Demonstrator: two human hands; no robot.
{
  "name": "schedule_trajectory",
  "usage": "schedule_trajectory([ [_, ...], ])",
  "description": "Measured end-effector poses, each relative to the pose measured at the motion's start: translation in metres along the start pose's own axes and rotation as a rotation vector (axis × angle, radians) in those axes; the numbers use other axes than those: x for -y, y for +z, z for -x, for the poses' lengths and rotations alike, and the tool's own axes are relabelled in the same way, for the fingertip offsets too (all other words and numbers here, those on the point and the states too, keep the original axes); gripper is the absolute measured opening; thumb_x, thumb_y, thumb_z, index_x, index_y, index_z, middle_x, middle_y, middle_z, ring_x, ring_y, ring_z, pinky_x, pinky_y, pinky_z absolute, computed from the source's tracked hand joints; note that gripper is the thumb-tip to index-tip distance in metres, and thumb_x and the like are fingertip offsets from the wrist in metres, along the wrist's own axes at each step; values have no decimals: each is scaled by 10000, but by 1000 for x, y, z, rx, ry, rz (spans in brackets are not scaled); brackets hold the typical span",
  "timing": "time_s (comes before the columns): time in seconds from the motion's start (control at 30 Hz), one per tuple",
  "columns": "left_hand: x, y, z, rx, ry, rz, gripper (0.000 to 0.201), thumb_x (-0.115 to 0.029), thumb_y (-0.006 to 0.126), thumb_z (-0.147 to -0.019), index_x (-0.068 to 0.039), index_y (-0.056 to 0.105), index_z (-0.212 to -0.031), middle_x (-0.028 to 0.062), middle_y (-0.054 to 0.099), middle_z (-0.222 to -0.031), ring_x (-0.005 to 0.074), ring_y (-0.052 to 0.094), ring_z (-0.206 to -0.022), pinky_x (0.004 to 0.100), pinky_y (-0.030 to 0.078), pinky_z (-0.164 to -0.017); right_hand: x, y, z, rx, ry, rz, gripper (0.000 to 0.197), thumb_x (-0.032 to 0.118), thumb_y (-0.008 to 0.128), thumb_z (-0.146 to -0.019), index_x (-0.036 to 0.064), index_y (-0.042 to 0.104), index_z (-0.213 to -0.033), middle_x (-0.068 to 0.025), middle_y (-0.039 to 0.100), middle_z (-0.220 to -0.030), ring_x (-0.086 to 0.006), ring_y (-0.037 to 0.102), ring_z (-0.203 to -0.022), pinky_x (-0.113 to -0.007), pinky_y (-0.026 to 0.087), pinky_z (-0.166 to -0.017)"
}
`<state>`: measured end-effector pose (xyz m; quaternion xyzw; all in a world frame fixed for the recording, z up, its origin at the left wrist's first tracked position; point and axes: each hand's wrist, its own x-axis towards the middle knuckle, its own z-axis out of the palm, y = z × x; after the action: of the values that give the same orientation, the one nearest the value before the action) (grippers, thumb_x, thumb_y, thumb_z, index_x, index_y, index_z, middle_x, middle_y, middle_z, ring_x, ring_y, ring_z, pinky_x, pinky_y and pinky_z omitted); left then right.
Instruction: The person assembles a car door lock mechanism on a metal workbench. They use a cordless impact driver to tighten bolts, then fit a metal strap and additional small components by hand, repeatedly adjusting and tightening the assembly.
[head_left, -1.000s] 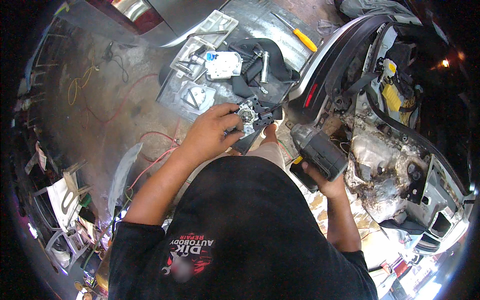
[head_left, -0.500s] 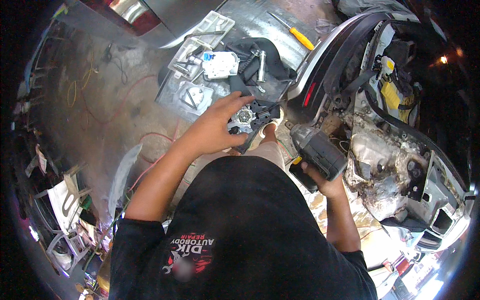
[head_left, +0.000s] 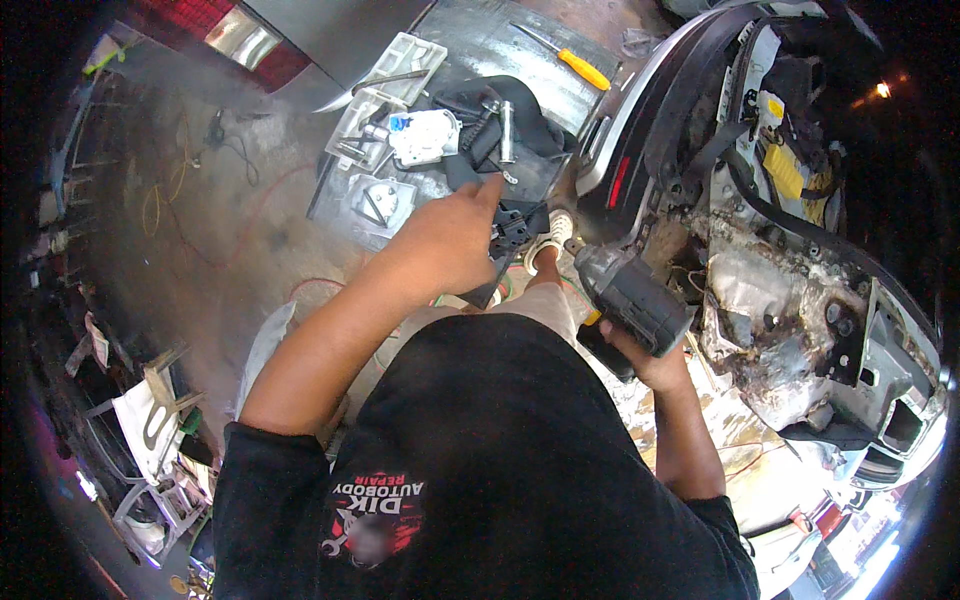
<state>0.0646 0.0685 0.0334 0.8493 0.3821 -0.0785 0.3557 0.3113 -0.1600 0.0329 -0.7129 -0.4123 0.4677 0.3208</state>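
My left hand (head_left: 445, 248) lies over a black plastic part (head_left: 515, 232) above my lap, its index finger stretched forward and the other fingers bent over the part. The hand hides most of this part and its round metal centre. In my right hand (head_left: 655, 362) is a dark cordless impact wrench (head_left: 635, 295) with a yellow trigger area, its nose tilted up toward the left. Just beyond my left hand, a chrome socket tool (head_left: 507, 132), a black fabric-like bundle (head_left: 545, 110) and a white plastic housing (head_left: 425, 137) rest on a low metal surface (head_left: 475, 40).
A screwdriver with a yellow handle (head_left: 583, 70) lies at the far side of that surface. Compartment trays (head_left: 410, 65) and a clear small tray (head_left: 382, 205) hold hardware. At right stands a stripped car body section (head_left: 770, 290). Hoses and cables (head_left: 187, 125) cross the floor at left.
My left hand has turned and closed over the black plastic part, covering the round metal centre that showed before. The impact wrench stays in my right hand, nearly still. The view has shifted slightly.
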Motion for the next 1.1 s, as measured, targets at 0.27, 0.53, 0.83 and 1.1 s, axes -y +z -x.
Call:
schedule_trajectory([
  [0.27, 8, -10, -7, 54, 63, -72, 900, -141, 857, -737, -55, 533, -1573, 283, 721, -1287, 460, 716, -1142, 523, 574, -996, -10, -4, 3, -38, 30, 1, 412, 239, 900, -903, 76, 761, -1255, -109, 798, -1196, -265, 750, -1093, -406, 571, -987],
  [0.53, 39, -10, 23, -243, 187, 170, 700, -194, 928, -739, -76, 667, -1378, 202, 710, -1244, 414, 696, -1136, 513, 554, -1008, -9, -8, 3, -40, 49, -63, 424, 237, 904, -901, 78, 759, -1266, -107, 800, -1194, -246, 749, -1099, -395, 566, -993],
  [0.83, 24, 45, 71, -469, 122, -52, 313, -196, 936, -778, -59, 764, -1001, 137, 685, -1084, 348, 687, -1014, 449, 588, -865, -24, -13, 2, -41, 53, -15, 419, 211, 900, -898, 74, 752, -1265, -99, 797, -1178, -245, 746, -1076, -397, 569, -974],
  [1.1, 30, 50, 68, -484, 40, 193, 204, -121, 881, -810, -45, 763, -959, 135, 702, -984, 328, 729, -872, 435, 597, -775, -4, -4, -1, 9, 79, -124, 427, 73, 880, -883, 50, 725, -1280, -48, 761, -1132, -180, 702, -996, -355, 569, -883],
])
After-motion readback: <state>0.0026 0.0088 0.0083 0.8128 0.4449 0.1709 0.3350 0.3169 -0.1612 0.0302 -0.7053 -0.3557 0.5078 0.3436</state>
